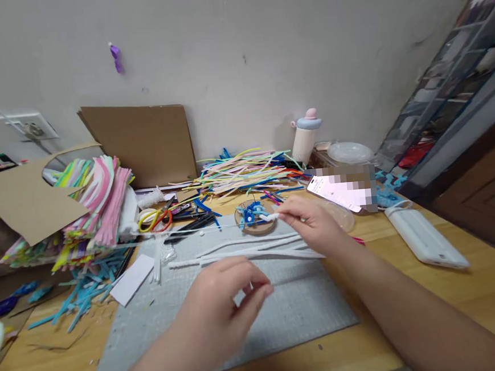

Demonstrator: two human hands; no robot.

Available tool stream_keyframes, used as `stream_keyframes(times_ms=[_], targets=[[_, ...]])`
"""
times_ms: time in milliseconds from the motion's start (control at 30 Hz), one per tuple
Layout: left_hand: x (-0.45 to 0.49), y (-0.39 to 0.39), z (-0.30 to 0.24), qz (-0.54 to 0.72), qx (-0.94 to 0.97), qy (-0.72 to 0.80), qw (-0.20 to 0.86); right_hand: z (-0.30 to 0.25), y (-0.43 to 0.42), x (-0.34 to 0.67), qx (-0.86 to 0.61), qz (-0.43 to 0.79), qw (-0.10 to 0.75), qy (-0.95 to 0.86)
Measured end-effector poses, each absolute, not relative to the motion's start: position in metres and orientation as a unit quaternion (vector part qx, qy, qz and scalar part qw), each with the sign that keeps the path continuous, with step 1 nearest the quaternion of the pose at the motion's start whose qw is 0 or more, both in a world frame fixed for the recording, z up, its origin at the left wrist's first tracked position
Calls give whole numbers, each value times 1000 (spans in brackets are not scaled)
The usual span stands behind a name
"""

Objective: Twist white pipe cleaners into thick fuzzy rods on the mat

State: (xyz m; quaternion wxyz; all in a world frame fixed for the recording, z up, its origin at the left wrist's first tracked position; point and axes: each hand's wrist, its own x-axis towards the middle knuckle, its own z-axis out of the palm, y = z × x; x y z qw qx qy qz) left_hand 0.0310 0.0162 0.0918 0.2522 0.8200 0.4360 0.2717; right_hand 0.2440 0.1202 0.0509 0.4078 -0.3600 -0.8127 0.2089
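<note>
My right hand (308, 221) pinches a short folded white pipe cleaner (270, 217) between thumb and fingers. Its tip reaches over a round brown tray (259, 229) in which blue pipe-cleaner pieces with white beads (249, 213) lie. Closer to me, my left hand (228, 298) hovers above the grey cutting mat (300, 307), thumb and forefinger brought together in a pinch. Whether anything small is between those fingertips, I cannot make out. Several long white pipe cleaners (244, 248) lie across the mat between the hands and the tray, partly covered by them.
Bundles of coloured pipe cleaners (111, 202) stand at left; a loose pile (246, 171) lies by the wall. Scissors (154, 218), a white card (132, 279) and cut blue pieces (84, 290) are left. A phone (334, 193), bottle (306, 138) and white power bank (425, 237) are right.
</note>
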Motion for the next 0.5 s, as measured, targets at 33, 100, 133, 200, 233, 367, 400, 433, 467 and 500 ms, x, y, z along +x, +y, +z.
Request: stream_keyframes(times_ms=[33,100,133,200,233,367,400,433,467,500], targets=[[32,10,102,272,830,424,239,56,125,254,-361,181,404,-821],[31,-2,118,243,846,428,204,66,134,272,-371,144,396,-828],[29,-6,124,228,854,431,185,70,137,280,-376,129,392,-830],[22,-11,132,208,852,458,148,78,142,293,-380,104,389,-832],[18,-12,133,200,846,476,135,82,144,298,-379,95,385,-836],[4,-4,134,198,807,542,125,102,148,308,-358,72,367,-856],[2,1,134,197,796,555,138,107,148,307,-351,70,364,-859],[2,6,135,198,785,565,157,112,147,305,-346,71,360,-863],[3,11,136,194,774,573,186,117,146,302,-339,74,355,-868],[6,17,138,192,762,578,221,120,143,297,-332,76,349,-873]])
